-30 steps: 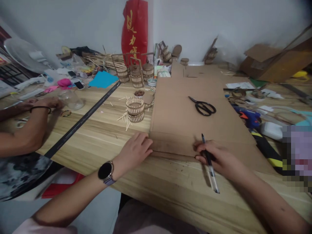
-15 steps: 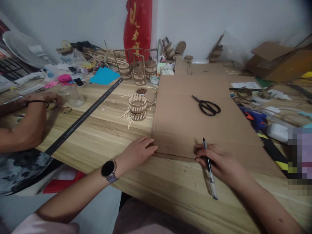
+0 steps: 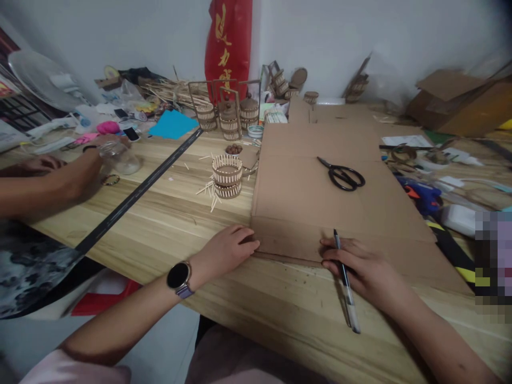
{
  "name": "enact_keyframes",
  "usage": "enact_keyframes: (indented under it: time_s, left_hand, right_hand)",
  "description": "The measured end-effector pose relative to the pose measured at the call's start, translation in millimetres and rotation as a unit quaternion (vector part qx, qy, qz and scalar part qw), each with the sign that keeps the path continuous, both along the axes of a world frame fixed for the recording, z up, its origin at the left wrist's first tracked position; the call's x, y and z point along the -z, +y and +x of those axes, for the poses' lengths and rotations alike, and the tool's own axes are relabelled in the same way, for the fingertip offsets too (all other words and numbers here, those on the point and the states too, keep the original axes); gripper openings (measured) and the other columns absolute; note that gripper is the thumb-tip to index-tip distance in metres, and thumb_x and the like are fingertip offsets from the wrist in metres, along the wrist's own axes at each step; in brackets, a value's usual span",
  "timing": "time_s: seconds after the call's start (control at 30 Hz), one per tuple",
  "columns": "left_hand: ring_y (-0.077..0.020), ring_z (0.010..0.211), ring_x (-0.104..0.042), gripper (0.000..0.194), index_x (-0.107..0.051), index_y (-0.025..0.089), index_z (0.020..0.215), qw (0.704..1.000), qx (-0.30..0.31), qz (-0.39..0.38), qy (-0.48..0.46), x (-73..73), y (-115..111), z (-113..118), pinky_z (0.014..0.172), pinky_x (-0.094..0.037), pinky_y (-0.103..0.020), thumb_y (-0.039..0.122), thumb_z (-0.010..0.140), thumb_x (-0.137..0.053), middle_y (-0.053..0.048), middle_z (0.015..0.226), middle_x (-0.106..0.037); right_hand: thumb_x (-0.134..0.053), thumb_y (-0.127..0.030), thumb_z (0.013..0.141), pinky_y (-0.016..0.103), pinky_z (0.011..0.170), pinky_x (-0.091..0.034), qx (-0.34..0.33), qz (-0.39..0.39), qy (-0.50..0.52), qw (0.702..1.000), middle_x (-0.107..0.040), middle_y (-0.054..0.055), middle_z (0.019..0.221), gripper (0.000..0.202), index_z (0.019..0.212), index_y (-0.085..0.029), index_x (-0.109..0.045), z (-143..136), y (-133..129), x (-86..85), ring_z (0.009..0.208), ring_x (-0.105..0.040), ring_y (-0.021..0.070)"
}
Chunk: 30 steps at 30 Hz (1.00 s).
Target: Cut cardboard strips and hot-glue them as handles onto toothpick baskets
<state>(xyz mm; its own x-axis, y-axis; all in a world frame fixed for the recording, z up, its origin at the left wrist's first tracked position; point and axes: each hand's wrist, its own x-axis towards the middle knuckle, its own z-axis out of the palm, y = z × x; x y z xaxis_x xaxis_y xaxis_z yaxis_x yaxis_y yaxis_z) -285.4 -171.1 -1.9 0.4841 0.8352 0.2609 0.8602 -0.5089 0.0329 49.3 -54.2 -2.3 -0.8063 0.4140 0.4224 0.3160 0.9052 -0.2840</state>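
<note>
One cardboard sheet (image 3: 312,197) lies on the worktop (image 3: 256,298); left hand (image 3: 230,248) touching its near corner — grip unclear; right hand (image 3: 362,264) clasping a clear-barrelled pen (image 3: 344,277) by the edge — tilting the sheet could slide the scissors (image 3: 330,167) off.

I'm in what looks like a craft workshop: my wooden bench (image 3: 160,218) carries slatted baskets (image 3: 230,129), loose sticks (image 3: 214,202), cardboard sheets (image 3: 296,186) and scissors (image 3: 332,167), with a co-worker's arm (image 3: 76,176) over it at my left.
</note>
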Motion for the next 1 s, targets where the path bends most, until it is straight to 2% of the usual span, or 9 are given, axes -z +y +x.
enact_keyframes:
  time_s: [0.17, 0.3, 0.4, 0.5, 0.63, 0.77, 0.93, 1.0]
  left_hand:
    - [-0.0238, 0.108, -0.063, 0.024, -0.07, 0.016, 0.118, 0.999, 0.022, -0.026, 0.008, -2.3, 6, -5, 0.095, -0.055, -0.039, 0.016, 0.101, -0.054, -0.014, 0.119, -0.069]
    - [-0.022, 0.105, -0.063, 0.021, -0.074, 0.019, 0.108, 0.994, 0.063, -0.079, 0.041, -17.0, 22, -8, 0.094, -0.053, -0.036, 0.01, 0.097, -0.057, -0.011, 0.12, -0.07]
    - [-0.0212, 0.097, -0.063, 0.014, -0.074, 0.017, 0.095, 0.987, 0.105, -0.103, 0.067, -30.4, 34, -6, 0.088, -0.052, -0.034, 0.013, 0.096, -0.061, -0.01, 0.112, -0.071]
    - [-0.0219, 0.094, -0.062, 0.007, -0.072, 0.017, 0.09, 0.982, 0.138, -0.108, 0.066, -37.3, 42, -3, 0.083, -0.051, -0.034, 0.017, 0.094, -0.066, -0.009, 0.106, -0.071]
    - [-0.0221, 0.088, -0.062, 0.008, -0.07, 0.017, 0.084, 0.981, 0.152, -0.103, 0.06, -36.7, 45, -1, 0.078, -0.05, -0.035, 0.021, 0.091, -0.069, -0.01, 0.1, -0.069]
    - [-0.0224, 0.089, -0.061, 0.01, -0.069, 0.017, 0.084, 0.98, 0.151, -0.105, 0.073, -35.7, 45, 0, 0.081, -0.05, -0.035, 0.021, 0.092, -0.067, -0.01, 0.1, -0.069]
    - [-0.0222, 0.092, -0.061, 0.007, -0.069, 0.017, 0.088, 0.98, 0.148, -0.111, 0.068, -37.8, 43, -1, 0.083, -0.048, -0.034, 0.02, 0.094, -0.066, -0.01, 0.102, -0.068]
    - [-0.0218, 0.092, -0.06, 0.007, -0.071, 0.018, 0.1, 0.981, 0.146, -0.114, 0.065, -39.1, 43, -1, 0.082, -0.047, -0.033, 0.019, 0.094, -0.067, -0.008, 0.102, -0.067]
  right_hand:
    - [-0.059, -0.03, 0.098, 0.039, 0.086, -0.062, 0.002, -0.016, 0.001, 1.0, -0.079, 0.008, 0.108, 0.012, 0.099, -0.027, -0.07, 0, 1, 2.4, 0.105, -0.075, 0.0257]
    - [-0.058, -0.032, 0.098, 0.041, 0.084, -0.063, 0.002, -0.019, -0.002, 1.0, -0.079, 0.008, 0.111, 0.013, 0.1, -0.028, -0.07, 2, 3, 5.3, 0.106, -0.075, 0.0274]
    - [-0.058, -0.031, 0.098, 0.041, 0.083, -0.064, -0.007, -0.011, 0.001, 1.0, -0.079, 0.007, 0.111, 0.012, 0.102, -0.028, -0.069, 2, 4, 5.9, 0.104, -0.076, 0.0273]
    - [-0.06, -0.03, 0.096, 0.041, 0.083, -0.064, -0.009, -0.012, 0.001, 1.0, -0.079, 0.007, 0.11, 0.011, 0.101, -0.029, -0.069, 2, 4, 5.7, 0.102, -0.076, 0.0275]
    - [-0.059, -0.028, 0.096, 0.04, 0.082, -0.064, -0.009, -0.01, 0.01, 1.0, -0.079, 0.007, 0.109, 0.01, 0.101, -0.028, -0.069, 2, 3, 5.2, 0.1, -0.077, 0.0269]
    - [-0.059, -0.027, 0.097, 0.039, 0.083, -0.064, -0.007, -0.004, 0.005, 1.0, -0.079, 0.008, 0.109, 0.011, 0.101, -0.028, -0.068, 1, 2, 3.6, 0.101, -0.076, 0.0264]
    - [-0.06, -0.029, 0.097, 0.04, 0.083, -0.064, -0.012, -0.002, 0.004, 1.0, -0.079, 0.008, 0.109, 0.01, 0.101, -0.028, -0.069, 1, 2, 2.4, 0.101, -0.077, 0.0267]
    - [-0.06, -0.029, 0.096, 0.039, 0.082, -0.064, -0.01, -0.003, 0.01, 1.0, -0.079, 0.008, 0.108, 0.01, 0.1, -0.028, -0.069, 1, 2, 3.3, 0.1, -0.077, 0.0266]
